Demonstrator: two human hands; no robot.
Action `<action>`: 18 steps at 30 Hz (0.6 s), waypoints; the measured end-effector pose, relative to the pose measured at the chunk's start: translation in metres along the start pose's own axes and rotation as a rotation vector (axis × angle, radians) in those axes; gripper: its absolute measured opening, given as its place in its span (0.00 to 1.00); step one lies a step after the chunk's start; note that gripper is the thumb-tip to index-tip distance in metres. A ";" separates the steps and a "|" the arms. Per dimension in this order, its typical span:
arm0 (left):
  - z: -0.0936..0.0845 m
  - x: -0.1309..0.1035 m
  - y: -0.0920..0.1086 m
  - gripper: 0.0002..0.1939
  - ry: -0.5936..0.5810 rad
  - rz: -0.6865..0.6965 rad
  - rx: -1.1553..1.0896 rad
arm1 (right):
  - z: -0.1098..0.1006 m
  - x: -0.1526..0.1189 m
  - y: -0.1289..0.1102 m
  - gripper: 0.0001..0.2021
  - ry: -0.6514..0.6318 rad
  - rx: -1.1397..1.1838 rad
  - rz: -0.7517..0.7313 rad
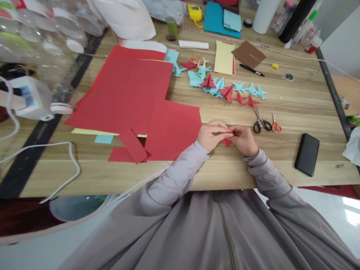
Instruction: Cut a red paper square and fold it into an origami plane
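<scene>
Between my two hands is a small folded piece of red paper (226, 143), its pointed lower part showing below my fingers. My left hand (212, 134) pinches it from the left, and my right hand (244, 138) grips it from the right, with the fingertips of both nearly meeting. Fingers cover much of the paper's upper part. Beside my left hand lies a large red sheet (177, 127). Just beyond my right hand are black-handled scissors (262, 123) and small orange-handled scissors (276, 125). Farther back sit several folded red paper cranes (227, 92) and blue paper cranes (219, 87).
Red paper strips (133, 148) lie at the front left. A black phone-like slab (307, 154) rests on the right. Yellow paper (223, 58), a brown sheet (248, 54), a black pen (252, 70) and a yellow tape measure (195, 12) are behind. Plastic bottles (53, 41) crowd the left.
</scene>
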State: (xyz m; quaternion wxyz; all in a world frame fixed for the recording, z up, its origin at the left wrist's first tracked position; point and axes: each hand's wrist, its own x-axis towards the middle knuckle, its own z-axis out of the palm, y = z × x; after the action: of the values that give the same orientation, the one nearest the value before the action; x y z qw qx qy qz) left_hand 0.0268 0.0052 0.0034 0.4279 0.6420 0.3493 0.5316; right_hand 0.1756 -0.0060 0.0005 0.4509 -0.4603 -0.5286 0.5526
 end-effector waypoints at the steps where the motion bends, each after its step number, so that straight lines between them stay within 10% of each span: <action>1: 0.000 0.000 0.000 0.04 0.004 -0.006 -0.004 | 0.000 0.000 0.000 0.09 -0.004 0.000 0.003; 18: -0.005 0.003 0.005 0.06 -0.129 0.024 -0.036 | -0.001 0.001 -0.004 0.11 -0.026 0.028 0.020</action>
State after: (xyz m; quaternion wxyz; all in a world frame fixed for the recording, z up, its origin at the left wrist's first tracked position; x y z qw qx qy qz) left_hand 0.0227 0.0068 0.0098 0.4548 0.6710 0.3038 0.5006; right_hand 0.1767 -0.0049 0.0049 0.4448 -0.4519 -0.5219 0.5705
